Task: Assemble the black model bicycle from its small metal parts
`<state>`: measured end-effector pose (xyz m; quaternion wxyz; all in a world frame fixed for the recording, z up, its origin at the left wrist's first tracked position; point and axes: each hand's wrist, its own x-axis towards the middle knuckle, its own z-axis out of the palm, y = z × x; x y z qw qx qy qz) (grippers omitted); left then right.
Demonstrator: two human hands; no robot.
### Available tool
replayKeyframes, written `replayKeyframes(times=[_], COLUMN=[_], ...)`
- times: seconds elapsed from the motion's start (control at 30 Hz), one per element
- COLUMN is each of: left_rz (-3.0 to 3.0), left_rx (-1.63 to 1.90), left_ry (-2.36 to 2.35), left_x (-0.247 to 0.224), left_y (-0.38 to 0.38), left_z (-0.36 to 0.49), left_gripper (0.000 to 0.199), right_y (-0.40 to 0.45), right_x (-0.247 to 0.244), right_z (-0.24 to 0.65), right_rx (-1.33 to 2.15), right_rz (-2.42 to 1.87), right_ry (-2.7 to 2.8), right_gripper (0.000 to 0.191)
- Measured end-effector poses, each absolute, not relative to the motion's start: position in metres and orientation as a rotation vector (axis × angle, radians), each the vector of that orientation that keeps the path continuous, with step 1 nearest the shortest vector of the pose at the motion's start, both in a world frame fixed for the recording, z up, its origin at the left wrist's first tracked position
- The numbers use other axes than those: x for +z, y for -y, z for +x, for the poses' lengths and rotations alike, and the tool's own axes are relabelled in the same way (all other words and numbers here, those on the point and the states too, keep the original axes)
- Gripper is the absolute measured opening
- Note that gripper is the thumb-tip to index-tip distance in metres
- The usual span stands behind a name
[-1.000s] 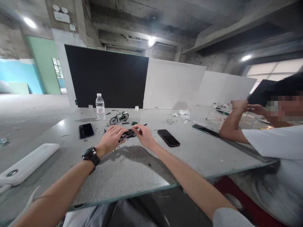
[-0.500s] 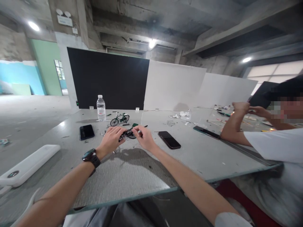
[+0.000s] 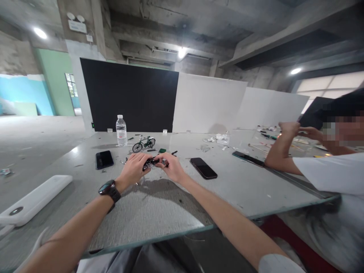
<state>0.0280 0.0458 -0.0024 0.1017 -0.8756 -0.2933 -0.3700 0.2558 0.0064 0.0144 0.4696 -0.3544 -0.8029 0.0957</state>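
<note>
Head view: the left hand (image 3: 136,165) and right hand (image 3: 172,167) work close together above the tabletop (image 3: 227,197), with a dark model assembly (image 3: 149,163) between them; whether it rests on the surface is hidden.
Left hand: fingers curl over the assembly's left end with the thumb below, seemingly pinching it.
Right hand: fingertips bunch at the assembly's right end; whether they pinch it or a loose bit cannot be told.
Assembly's weight: likely very light, easily nudged by a fingertip.
Stiffness: probably rigid, though its thin parts could bend or snap under a squeeze.
Surface: dark with bright glints, so perhaps smooth and a little slippery.
Best hold: by the thicker body, clear of spindly bits, one hand steadying each end.
Beyond the hands: a green model bicycle (image 3: 144,144) stands upright, near a small green piece (image 3: 162,151).
</note>
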Motion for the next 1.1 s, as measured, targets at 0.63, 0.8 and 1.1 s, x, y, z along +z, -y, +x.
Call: replayKeyframes(times=[0.63,0.8,1.1], left_rz=[-2.669,-2.716,-2.78], left_rx=[-1.269,-1.275,-1.206], left_ry=[0.817,0.831,0.855], left_x=[-0.0067,-0.0064,-0.005], left_y=[-0.0497,-0.0492,-0.0493], left_z=[0.0314,0.0312,0.0306], left_gripper=[0.034,0.037,0.037], right_y=[-0.0117,-0.0153,-0.0145], right_x=[0.0075,0.006,0.0077], right_z=[0.2611,0.261,0.264], right_rx=[-0.107,-0.021,0.033], right_rz=[-0.976,-0.887,-0.96], right_ry=[2.051,2.064,2.049], right_gripper=[0.023,0.016,0.012])
